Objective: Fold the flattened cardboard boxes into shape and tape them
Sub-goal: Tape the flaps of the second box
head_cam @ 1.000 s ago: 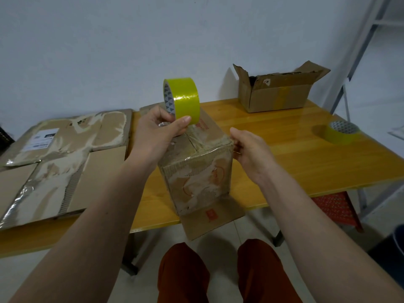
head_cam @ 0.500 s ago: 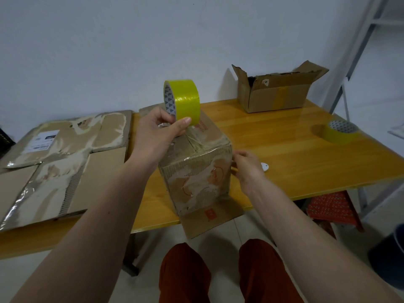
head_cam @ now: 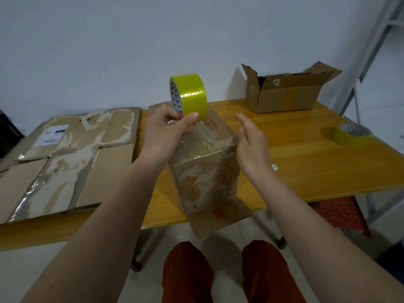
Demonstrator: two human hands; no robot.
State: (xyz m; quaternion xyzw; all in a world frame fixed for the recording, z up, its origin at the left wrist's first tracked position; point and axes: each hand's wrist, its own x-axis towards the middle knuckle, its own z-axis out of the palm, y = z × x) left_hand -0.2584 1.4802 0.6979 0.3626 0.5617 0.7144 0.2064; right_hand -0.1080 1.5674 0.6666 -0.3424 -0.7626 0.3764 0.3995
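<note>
Yellow glossy tape roll (head_cam: 189,95) stands on edge above the folded box, pinched at its lower rim between the thumb and curled fingers of the left hand (head_cam: 166,132). The right hand (head_cam: 251,142) hovers just right of the box with fingers straight and relaxed, holding nothing. Between the hands sits the worn brown cardboard box (head_cam: 205,169), upright at the near edge of the orange wooden desk (head_cam: 306,162), its top flaps closed. Flattened cardboard sheets (head_cam: 65,158) lie at the left. A second open cardboard box (head_cam: 286,92) stands far right, and another yellow tape roll (head_cam: 352,135) lies flat at the right.
</note>
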